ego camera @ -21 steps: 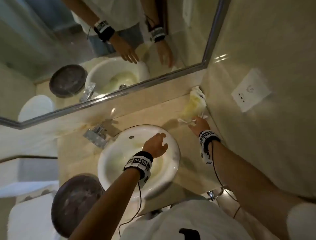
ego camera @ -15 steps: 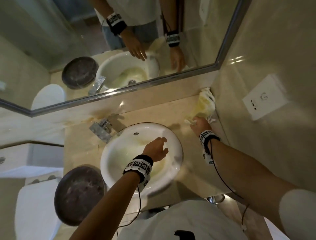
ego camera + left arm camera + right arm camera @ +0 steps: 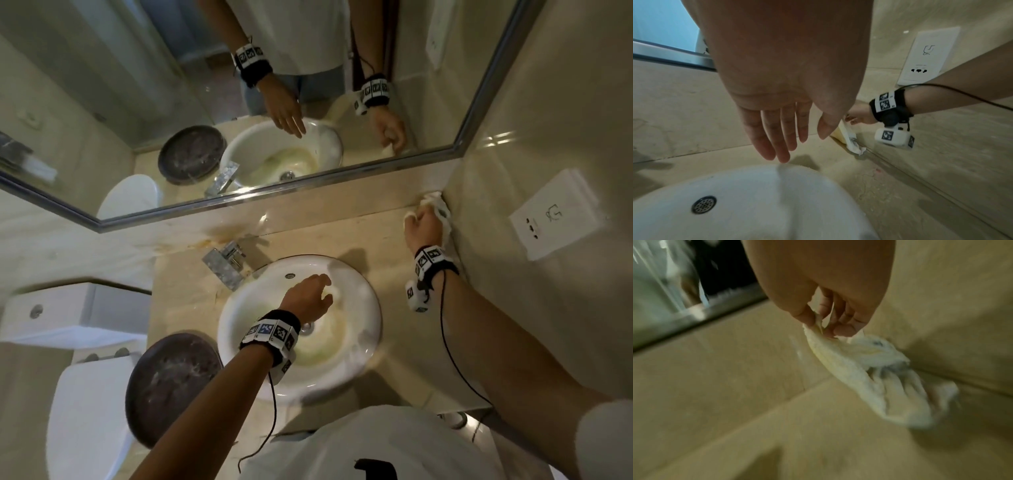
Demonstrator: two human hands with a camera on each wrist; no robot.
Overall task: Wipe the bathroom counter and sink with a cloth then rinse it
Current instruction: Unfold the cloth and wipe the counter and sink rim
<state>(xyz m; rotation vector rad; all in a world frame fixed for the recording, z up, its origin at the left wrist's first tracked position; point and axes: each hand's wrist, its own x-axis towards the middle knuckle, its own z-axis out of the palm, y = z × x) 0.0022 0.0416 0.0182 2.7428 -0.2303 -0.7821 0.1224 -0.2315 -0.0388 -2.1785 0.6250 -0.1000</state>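
Observation:
A crumpled white and yellowish cloth point(image 3: 442, 209) lies in the far right corner of the beige counter point(image 3: 342, 236), against the wall. My right hand point(image 3: 423, 224) pinches the cloth's near edge; in the right wrist view the thumb and fingers point(image 3: 838, 327) hold a fold of the cloth point(image 3: 859, 369), which hangs partly lifted. My left hand point(image 3: 323, 291) hovers over the round white sink point(image 3: 371, 308) with fingers straight and relaxed, holding nothing. From the left wrist view, the left hand point(image 3: 789, 142) is above the sink's rim point(image 3: 756, 186), with the cloth point(image 3: 846, 136) beyond it.
A chrome faucet point(image 3: 226, 260) stands at the sink's back left. A dark round dish point(image 3: 171, 380) sits on the counter's left end, beside a white toilet point(image 3: 78, 411). A mirror point(image 3: 171, 85) runs along the back. The right wall carries a white socket plate point(image 3: 555, 216).
My right hand has reached further into the corner and taken hold of the cloth, which is now bunched against the wall. The left hand stays over the sink.

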